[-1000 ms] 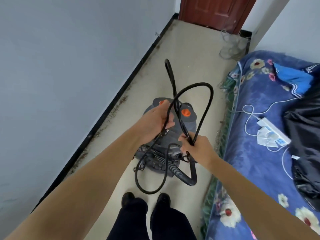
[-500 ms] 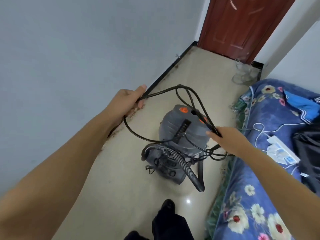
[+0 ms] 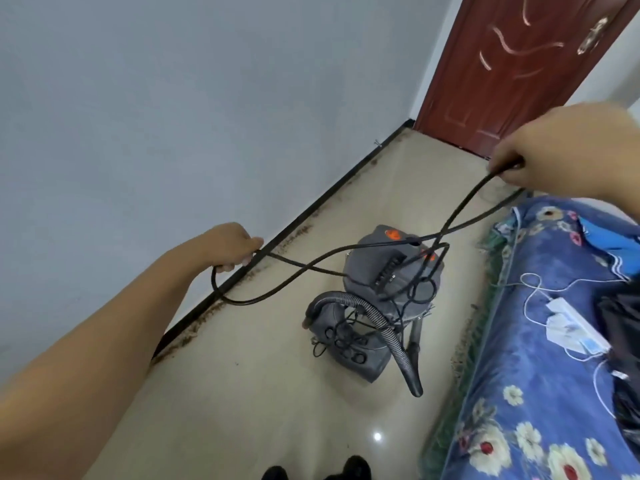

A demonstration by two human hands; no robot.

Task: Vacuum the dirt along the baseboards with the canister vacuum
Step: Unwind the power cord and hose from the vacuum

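The grey canister vacuum [image 3: 388,292] sits on the beige floor [image 3: 242,393] between the dirty black baseboard [image 3: 294,223] and a floral-covered bed [image 3: 540,393], its ribbed hose [image 3: 391,337] curling in front. The left hand [image 3: 232,245] grips one loop of the black power cord [image 3: 301,268]. Farther off, before the red door [image 3: 512,64], the right hand [image 3: 554,150] pinches another loop, the cord stretched between them.

The scene is seen from a single wide-angle camera worn on the head, aimed forward and steeply down along a narrow strip of floor [image 3: 242,393] between a wall [image 3: 156,116] and a bed [image 3: 540,358]. Both outstretched forearms are caught close at the frame's edges, the door [image 3: 512,64] lies farthest off, and shoe tips [image 3: 349,471] mark the bottom edge. The frame is tilted, and no second view is given.
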